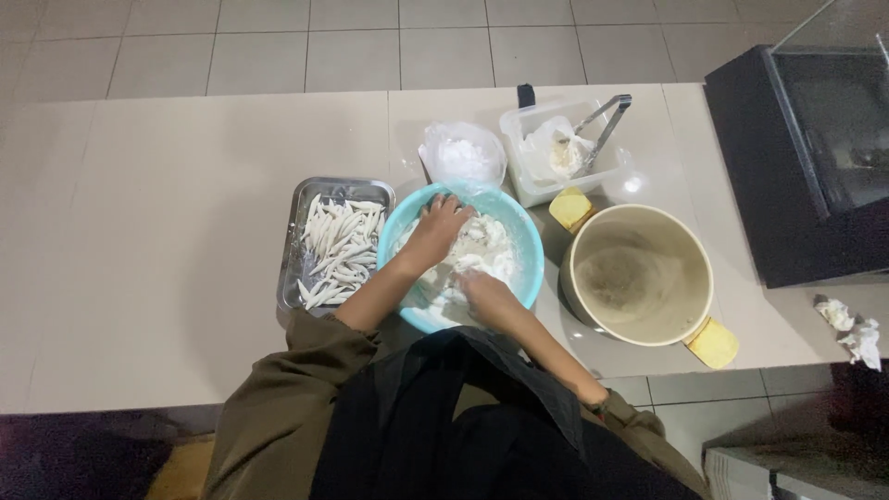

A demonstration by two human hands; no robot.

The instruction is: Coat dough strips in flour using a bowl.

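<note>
Dough (482, 248) in blue bowl (524, 243) | left hand (435, 230) grip clutching dough | right hand (483, 293) grip unclear

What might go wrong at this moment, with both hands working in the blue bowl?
The blue bowl sits near the counter's front edge, so hard pressing by the left hand and right hand might slide it off. White flour could spill onto the dark apron. The cream pot stands very close, so an elbow may knock it.
</note>
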